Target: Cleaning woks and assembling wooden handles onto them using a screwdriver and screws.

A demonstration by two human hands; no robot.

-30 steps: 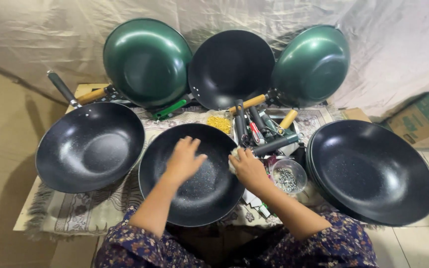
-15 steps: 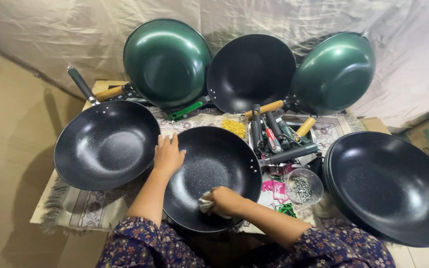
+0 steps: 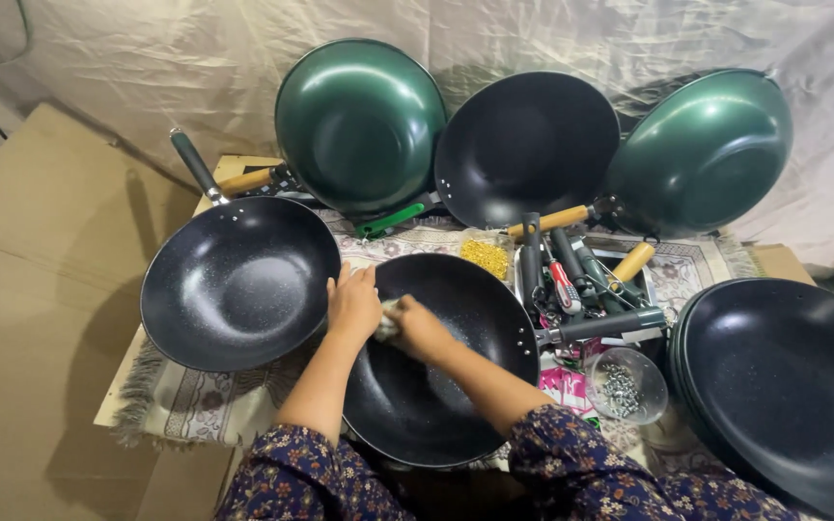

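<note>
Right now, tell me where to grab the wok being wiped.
Grip the dark wok by its grey handle, coming from the right. The handle juts out past the rim toward the tool pile, clear of both hands; the left hand steadies the far rim, the right hand presses a cloth inside.

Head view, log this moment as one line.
left hand: steadies black wok rim | right hand: presses pale cloth inside wok
</note>
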